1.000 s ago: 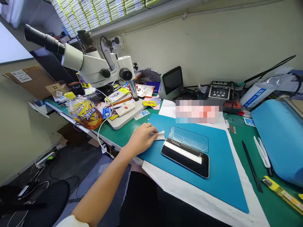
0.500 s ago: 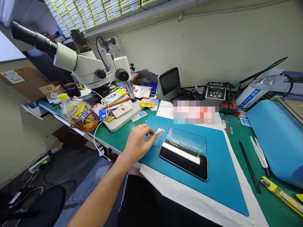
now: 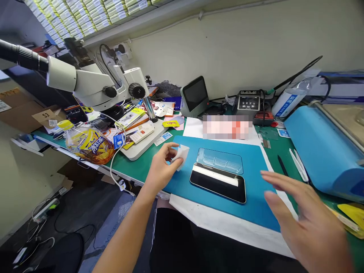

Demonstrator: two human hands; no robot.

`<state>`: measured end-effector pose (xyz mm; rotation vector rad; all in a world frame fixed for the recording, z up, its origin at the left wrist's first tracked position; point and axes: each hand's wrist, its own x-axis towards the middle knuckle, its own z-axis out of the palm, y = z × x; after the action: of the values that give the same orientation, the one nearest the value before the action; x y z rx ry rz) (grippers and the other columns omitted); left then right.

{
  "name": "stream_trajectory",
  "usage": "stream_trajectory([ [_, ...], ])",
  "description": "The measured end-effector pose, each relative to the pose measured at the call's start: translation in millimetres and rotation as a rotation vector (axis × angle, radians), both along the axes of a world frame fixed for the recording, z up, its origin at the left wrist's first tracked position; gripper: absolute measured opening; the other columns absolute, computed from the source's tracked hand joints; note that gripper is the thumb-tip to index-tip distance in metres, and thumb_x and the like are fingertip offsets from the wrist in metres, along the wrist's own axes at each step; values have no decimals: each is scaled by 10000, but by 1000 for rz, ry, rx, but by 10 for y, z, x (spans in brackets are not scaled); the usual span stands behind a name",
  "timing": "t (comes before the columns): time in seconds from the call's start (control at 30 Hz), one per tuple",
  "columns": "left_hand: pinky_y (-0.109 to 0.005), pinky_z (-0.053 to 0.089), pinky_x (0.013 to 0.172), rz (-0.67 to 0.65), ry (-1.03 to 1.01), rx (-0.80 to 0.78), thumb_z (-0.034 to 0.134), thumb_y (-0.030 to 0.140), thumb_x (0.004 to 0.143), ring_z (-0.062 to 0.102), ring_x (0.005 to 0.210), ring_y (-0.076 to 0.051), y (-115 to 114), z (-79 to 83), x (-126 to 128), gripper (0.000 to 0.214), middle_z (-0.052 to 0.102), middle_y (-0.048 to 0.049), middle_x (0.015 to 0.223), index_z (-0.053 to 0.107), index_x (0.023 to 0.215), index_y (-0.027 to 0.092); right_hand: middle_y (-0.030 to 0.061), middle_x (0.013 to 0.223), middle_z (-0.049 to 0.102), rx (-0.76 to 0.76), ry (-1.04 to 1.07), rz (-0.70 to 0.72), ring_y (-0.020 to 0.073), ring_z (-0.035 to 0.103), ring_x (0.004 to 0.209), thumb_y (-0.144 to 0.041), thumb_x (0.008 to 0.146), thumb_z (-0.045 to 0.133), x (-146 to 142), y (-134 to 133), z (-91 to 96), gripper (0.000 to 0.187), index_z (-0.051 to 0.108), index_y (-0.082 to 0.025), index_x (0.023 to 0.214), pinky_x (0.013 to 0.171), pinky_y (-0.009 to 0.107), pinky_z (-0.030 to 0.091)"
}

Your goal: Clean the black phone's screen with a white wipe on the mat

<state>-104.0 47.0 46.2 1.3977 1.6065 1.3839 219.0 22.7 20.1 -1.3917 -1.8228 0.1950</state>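
Between the thumb and fingers of my left hand (image 3: pixel 163 165) is a small white wipe (image 3: pixel 182 154), held over the left part of the blue mat (image 3: pixel 182 185). On the mat lies a smartphone (image 3: pixel 218 184), its dark screen reflecting a bright white strip. Along the phone's far edge rests a clear glass screen protector (image 3: pixel 220 160) with a dark border. My right hand (image 3: pixel 307 220) hovers at the mat's right side, blurred by motion, thumb and fingers apart and holding nothing visible.
A microscope (image 3: pixel 93 87) stands at the left, near a bottle of tea (image 3: pixel 88 144). To the right are white tweezers (image 3: pixel 298 165), a black stick (image 3: pixel 282 165), a blue machine (image 3: pixel 321 151) and a yellow-handled tool (image 3: pixel 345 220). A small display (image 3: pixel 195 96) sits by the wall.
My right hand has come into view from the right. My left hand still holds the wipe, now turned more upright. The camera view has shifted somewhat.
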Motion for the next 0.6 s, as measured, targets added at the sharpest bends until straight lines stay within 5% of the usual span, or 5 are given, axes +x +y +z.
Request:
stream_trajectory([
  [0.13,-255,516,700,-133,-341,-81,856,300,728,665,781,-160,17,-4,74,563,701,-12,865,636,1232,179,125,1297,716,-222,77,-49,317,710,1063,-641,952,555,-107,306,-44,502,738,-256,1217,629,371,598],
  [0.27,-224,527,673,-201,-540,-110,910,321,735,675,754,-140,-107,-11,186,561,737,-21,852,674,1224,177,146,1306,710,-276,75,-15,340,706,1061,-692,896,580,-101,387,-95,583,740,-245,1234,533,338,559],
  [0.43,-169,489,598,-346,-713,-194,923,290,773,646,632,-94,-448,28,427,468,760,-7,777,740,1195,206,97,1237,744,-110,147,89,294,669,1186,-535,951,634,-178,164,54,359,747,-268,1162,703,309,597],
  [0.5,-156,480,576,-400,-754,-246,922,283,786,636,605,-85,-585,79,524,442,770,-13,771,756,1191,218,52,1178,756,-152,240,276,237,702,1088,-478,969,646,-262,-18,181,273,736,-310,1165,854,314,592],
  [0.6,-139,470,549,-473,-768,-299,890,296,836,637,602,-82,-746,184,614,394,785,-24,799,768,1208,252,19,1039,757,-268,395,510,191,712,916,-442,935,715,-399,-290,367,293,711,-350,1213,786,272,587],
])
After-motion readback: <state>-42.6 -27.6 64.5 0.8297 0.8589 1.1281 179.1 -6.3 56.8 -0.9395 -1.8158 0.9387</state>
